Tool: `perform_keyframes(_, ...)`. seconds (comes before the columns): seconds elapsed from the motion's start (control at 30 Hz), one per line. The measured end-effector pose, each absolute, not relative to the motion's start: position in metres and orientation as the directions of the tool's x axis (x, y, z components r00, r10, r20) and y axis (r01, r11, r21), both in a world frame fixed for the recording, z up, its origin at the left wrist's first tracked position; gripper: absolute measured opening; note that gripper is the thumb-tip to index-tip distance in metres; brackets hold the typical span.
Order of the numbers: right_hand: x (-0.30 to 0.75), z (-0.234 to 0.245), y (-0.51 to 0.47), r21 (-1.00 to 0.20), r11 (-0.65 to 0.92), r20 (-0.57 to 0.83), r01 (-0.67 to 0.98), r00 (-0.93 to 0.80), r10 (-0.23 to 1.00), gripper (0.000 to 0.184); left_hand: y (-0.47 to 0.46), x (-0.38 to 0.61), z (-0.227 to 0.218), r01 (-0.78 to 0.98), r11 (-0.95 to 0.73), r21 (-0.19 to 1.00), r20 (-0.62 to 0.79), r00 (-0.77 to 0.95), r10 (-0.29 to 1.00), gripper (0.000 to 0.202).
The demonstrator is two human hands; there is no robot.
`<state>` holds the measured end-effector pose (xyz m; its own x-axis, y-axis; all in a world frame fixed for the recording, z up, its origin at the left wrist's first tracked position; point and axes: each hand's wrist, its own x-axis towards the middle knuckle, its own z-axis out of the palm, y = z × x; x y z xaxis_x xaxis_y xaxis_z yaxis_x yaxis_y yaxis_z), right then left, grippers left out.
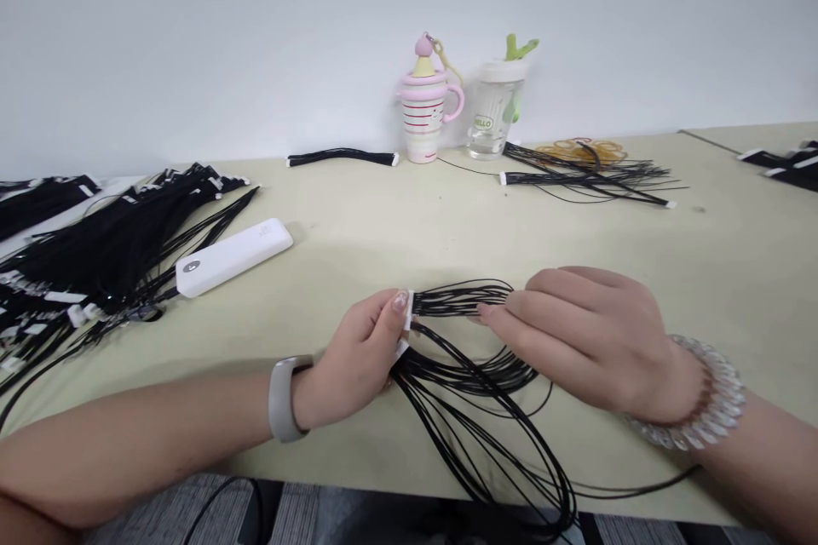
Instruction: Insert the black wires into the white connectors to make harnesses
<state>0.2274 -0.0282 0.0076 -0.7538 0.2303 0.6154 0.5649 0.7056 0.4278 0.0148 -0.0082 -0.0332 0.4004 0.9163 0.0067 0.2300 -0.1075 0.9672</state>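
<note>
Several thin black wires run from white connectors in a wire harness [460,370], held over the front of the table. My left hand [361,349], with a grey band at the wrist, is closed on the white connector [409,311], thumb on top. To its right, my right hand [588,332] has its fingers pinched around the upper row of wires, a short way from that connector. The fingertips are partly hidden behind the hand. Looser wires loop below both hands and hang toward the table's front edge.
Left lies a large pile of black wire harnesses [121,238], beside a white power bank [234,257]. At the back stand a pink-lidded cup [423,119] and a clear tumbler [493,115]. More harnesses [588,179] and yellow rubber bands [584,152] lie back right. One short harness [342,155] lies near the wall.
</note>
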Motion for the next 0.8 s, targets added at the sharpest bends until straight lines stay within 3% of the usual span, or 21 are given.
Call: perform_keyframes(0.8, 0.2271, 0.0088, -0.0290, 0.442, 0.676, 0.640, 0.589, -0.736, 0.222, 0.007, -0.0082, 0.0135, -0.0344, 0.234, -0.104, 0.967, 0.000, 0.407, 0.913, 0.041)
